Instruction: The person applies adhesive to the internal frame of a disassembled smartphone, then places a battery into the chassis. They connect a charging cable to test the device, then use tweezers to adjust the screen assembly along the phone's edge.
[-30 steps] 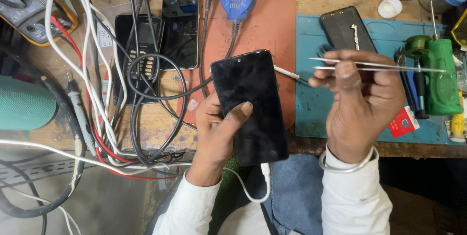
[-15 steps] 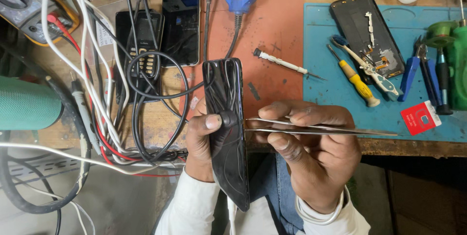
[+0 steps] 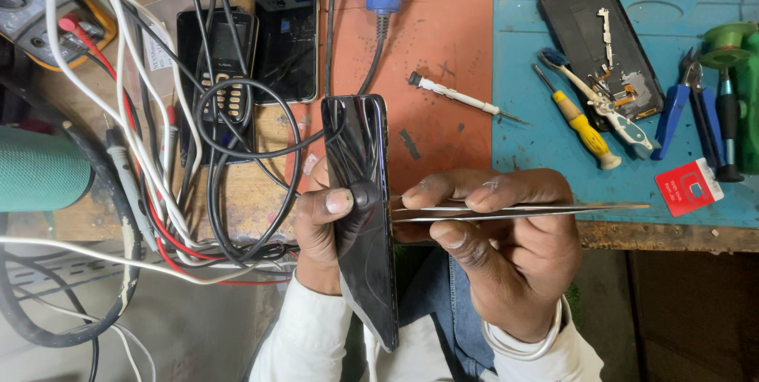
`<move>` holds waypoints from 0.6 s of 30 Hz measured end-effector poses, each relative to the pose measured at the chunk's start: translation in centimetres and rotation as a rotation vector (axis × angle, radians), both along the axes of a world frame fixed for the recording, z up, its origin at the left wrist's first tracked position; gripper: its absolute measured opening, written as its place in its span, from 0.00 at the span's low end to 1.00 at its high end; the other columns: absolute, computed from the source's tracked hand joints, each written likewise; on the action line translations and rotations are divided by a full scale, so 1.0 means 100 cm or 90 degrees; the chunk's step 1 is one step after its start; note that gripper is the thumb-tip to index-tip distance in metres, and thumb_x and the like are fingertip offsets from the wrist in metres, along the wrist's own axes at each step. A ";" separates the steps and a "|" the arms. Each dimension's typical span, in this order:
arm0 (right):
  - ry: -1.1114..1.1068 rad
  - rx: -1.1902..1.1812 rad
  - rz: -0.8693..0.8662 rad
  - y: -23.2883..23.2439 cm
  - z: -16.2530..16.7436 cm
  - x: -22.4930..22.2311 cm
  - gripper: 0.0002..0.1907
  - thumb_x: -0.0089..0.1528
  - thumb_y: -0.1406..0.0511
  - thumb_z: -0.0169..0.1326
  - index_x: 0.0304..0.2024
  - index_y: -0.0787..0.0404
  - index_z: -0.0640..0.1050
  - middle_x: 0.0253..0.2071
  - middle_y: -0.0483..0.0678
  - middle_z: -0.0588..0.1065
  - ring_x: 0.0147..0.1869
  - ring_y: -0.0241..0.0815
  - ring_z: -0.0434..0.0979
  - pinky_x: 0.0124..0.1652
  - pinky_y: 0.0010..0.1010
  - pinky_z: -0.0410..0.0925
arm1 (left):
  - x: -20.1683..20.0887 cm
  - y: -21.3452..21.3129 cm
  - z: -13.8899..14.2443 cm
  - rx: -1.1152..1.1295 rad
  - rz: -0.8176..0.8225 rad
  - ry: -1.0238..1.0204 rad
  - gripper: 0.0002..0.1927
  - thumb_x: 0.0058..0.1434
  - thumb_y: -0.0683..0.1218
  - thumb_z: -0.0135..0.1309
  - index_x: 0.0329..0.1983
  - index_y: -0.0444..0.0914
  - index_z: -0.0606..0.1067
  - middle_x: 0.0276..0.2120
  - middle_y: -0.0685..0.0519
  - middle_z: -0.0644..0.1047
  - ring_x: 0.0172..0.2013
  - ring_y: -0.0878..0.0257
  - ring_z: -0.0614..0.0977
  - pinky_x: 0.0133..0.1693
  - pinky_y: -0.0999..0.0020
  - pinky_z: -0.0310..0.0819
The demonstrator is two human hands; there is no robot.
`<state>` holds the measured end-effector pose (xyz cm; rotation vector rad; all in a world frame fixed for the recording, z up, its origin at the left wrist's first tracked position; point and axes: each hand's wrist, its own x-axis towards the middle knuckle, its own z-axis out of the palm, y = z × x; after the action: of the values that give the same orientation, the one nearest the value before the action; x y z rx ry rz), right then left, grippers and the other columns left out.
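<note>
Wooden bench (image 3: 261,192): orange mat (image 3: 443,50), blue mat (image 3: 538,129), cable tangle (image 3: 158,153), phones (image 3: 286,34).

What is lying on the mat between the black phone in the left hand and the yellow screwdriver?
In the head view, a small white-handled screwdriver lies on the red mat, between the black phone and the yellow screwdriver.

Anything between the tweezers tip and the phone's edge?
Nothing visible. The right hand holds the tweezers with their tip right at the side edge of the black phone, which the left hand holds on edge.
</note>
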<state>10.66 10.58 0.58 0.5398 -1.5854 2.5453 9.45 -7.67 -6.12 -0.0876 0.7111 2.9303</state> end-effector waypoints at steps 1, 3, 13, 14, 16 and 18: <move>0.006 0.005 -0.002 0.000 0.000 0.000 0.13 0.72 0.75 0.57 0.52 0.64 0.65 0.48 0.64 0.78 0.52 0.48 0.84 0.51 0.39 0.82 | 0.000 0.000 0.000 0.000 -0.001 0.002 0.20 0.54 0.41 0.57 0.49 0.26 0.75 0.39 0.45 0.80 0.35 0.61 0.82 0.41 0.68 0.78; 0.005 0.003 0.001 0.001 -0.001 0.000 0.13 0.72 0.75 0.57 0.51 0.64 0.66 0.48 0.64 0.79 0.52 0.48 0.84 0.51 0.40 0.82 | 0.000 0.000 -0.001 0.000 -0.003 0.007 0.20 0.54 0.41 0.57 0.50 0.26 0.75 0.38 0.46 0.80 0.34 0.61 0.81 0.40 0.69 0.78; 0.017 0.043 0.007 0.004 -0.003 -0.004 0.12 0.72 0.74 0.56 0.51 0.63 0.66 0.47 0.63 0.78 0.53 0.47 0.84 0.52 0.39 0.82 | -0.003 0.000 -0.001 -0.005 -0.007 0.020 0.19 0.56 0.39 0.55 0.50 0.25 0.76 0.39 0.44 0.81 0.34 0.60 0.83 0.40 0.68 0.80; 0.018 0.048 0.005 0.004 -0.003 -0.004 0.12 0.72 0.74 0.56 0.51 0.63 0.66 0.47 0.63 0.78 0.53 0.47 0.84 0.52 0.38 0.82 | -0.002 0.001 0.001 -0.007 -0.002 0.011 0.19 0.56 0.39 0.55 0.50 0.26 0.75 0.39 0.44 0.81 0.34 0.59 0.83 0.41 0.67 0.81; 0.022 0.062 -0.004 0.005 -0.005 -0.006 0.12 0.72 0.74 0.56 0.51 0.63 0.65 0.47 0.62 0.79 0.52 0.46 0.84 0.52 0.37 0.81 | -0.001 0.005 0.006 0.006 0.004 0.001 0.20 0.56 0.39 0.55 0.52 0.26 0.75 0.39 0.44 0.81 0.35 0.59 0.83 0.42 0.67 0.81; 0.018 0.057 -0.002 0.007 -0.008 -0.007 0.13 0.72 0.74 0.56 0.52 0.62 0.66 0.46 0.62 0.79 0.52 0.45 0.83 0.52 0.36 0.81 | -0.001 0.007 0.010 -0.003 0.008 -0.001 0.21 0.57 0.40 0.55 0.53 0.26 0.75 0.40 0.44 0.81 0.36 0.59 0.83 0.43 0.67 0.80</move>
<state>9.99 11.24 -0.22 0.5780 -1.6962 2.4620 9.31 -6.97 -5.09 -0.0944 0.7207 2.9407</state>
